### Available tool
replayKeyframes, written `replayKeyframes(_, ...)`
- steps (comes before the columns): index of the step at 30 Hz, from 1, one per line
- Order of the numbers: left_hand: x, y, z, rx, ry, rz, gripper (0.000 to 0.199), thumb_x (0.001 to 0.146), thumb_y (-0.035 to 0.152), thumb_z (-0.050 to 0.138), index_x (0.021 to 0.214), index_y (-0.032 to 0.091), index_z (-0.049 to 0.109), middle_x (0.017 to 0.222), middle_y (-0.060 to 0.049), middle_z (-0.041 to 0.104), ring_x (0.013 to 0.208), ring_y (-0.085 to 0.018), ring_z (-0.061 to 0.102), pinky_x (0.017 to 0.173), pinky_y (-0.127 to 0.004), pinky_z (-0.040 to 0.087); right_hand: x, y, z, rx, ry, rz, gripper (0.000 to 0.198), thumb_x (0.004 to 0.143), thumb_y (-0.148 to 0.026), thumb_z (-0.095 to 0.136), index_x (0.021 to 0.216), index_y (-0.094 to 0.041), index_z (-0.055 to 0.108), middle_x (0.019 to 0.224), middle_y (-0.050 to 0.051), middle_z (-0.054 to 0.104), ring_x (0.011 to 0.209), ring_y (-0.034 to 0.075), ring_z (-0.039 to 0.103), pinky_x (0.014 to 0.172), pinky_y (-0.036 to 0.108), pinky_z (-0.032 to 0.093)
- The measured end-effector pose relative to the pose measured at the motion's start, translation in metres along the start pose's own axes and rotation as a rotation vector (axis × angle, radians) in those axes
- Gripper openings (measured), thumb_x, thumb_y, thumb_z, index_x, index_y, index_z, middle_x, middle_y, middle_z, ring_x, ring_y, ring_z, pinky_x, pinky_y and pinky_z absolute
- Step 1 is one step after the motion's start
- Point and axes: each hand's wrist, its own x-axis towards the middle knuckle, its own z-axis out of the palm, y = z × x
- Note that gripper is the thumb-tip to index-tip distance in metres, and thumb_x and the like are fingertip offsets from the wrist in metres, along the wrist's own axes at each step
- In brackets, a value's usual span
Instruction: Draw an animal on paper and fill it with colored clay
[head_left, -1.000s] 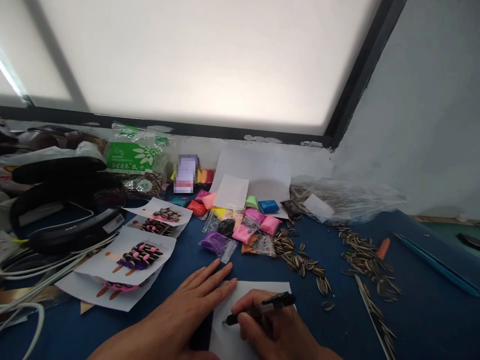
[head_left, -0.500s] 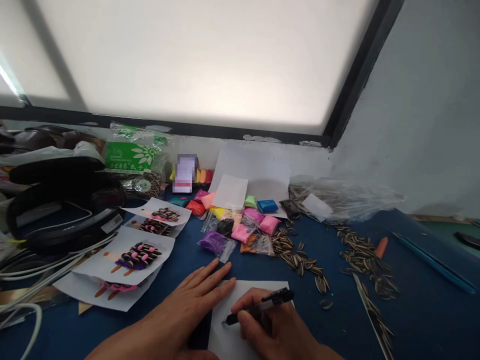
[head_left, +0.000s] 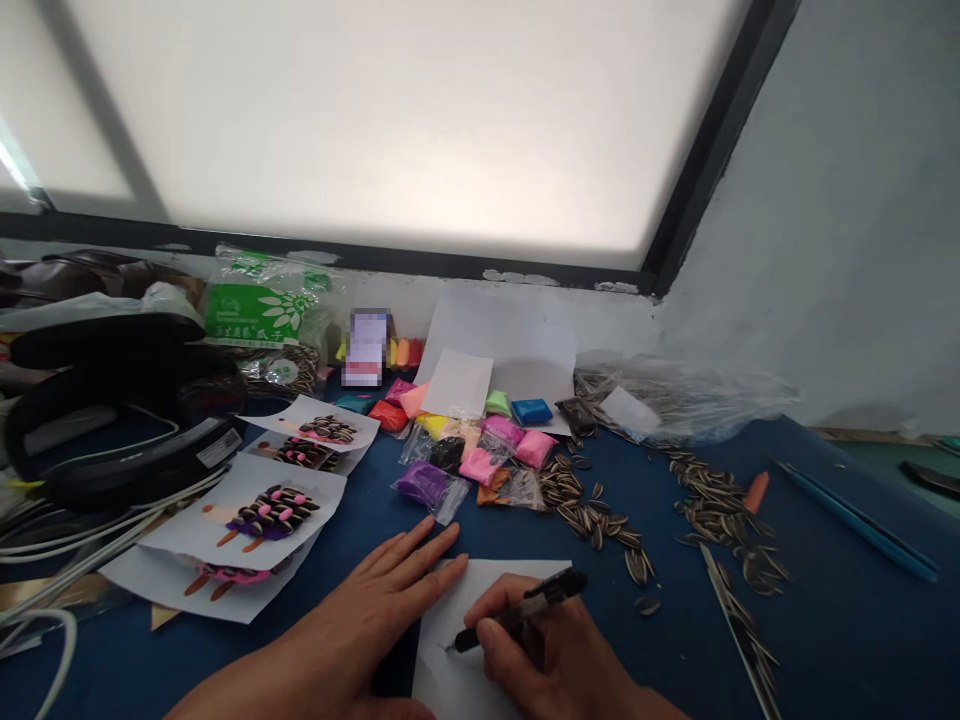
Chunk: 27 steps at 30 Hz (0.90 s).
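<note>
From the head camera, looking down at a blue counter (head_left: 660, 660), two bare hands work near the lower edge. The left hand (head_left: 360, 620) lies flat, its fingers stretched forward and slightly apart, the index fingertip on the upper left corner of a white sheet of paper (head_left: 435, 685). The right hand (head_left: 562, 645) has its fingers clamped on a black pen (head_left: 517, 608), slanted, its tip at the sheet near a small faint mark; whether the tip touches is hard to tell. The sheet lies between and partly beneath the hands. Beyond it sit small packets in many colours (head_left: 477, 466), with striped seeds (head_left: 585, 518) scattered to their right. To the left lie white cards (head_left: 176, 545) bearing hedgehog figures covered in seeds. Behind them stand a green-labelled plastic bag (head_left: 251, 310) and an upright phone (head_left: 366, 350), its screen pixelated.
</note>
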Motion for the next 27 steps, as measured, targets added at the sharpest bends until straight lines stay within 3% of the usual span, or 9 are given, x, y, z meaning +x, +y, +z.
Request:
replayKeyframes(16,-0.001,0.000,0.001,0.009,0.004,-0.003,0.095,0.085,0.050,0.080,0.160,0.046,0.023,0.168,0.004,0.018,0.153,-0.032,0.020,0.124,-0.051,0.015,-0.003,0.003,-0.001,-0.030,0.082,-0.044,0.027,0.085,-0.029,0.051,0.079,-0.013,0.072,0.056,0.003,0.064,0.047,0.013,0.057,0.047,0.021,0.038)
replayKeyframes(27,0.002,-0.010,0.005,0.017,-0.041,0.006,0.098,0.081,0.058,0.075,0.161,0.040,0.022,0.169,0.001,0.010,0.154,-0.036,0.006,0.123,-0.058,0.013,-0.004,0.006,-0.003,0.001,0.085,-0.027,0.025,0.084,-0.030,0.052,0.080,-0.013,0.069,0.053,-0.001,0.057,0.045,0.011,0.050,0.044,0.020,0.035)
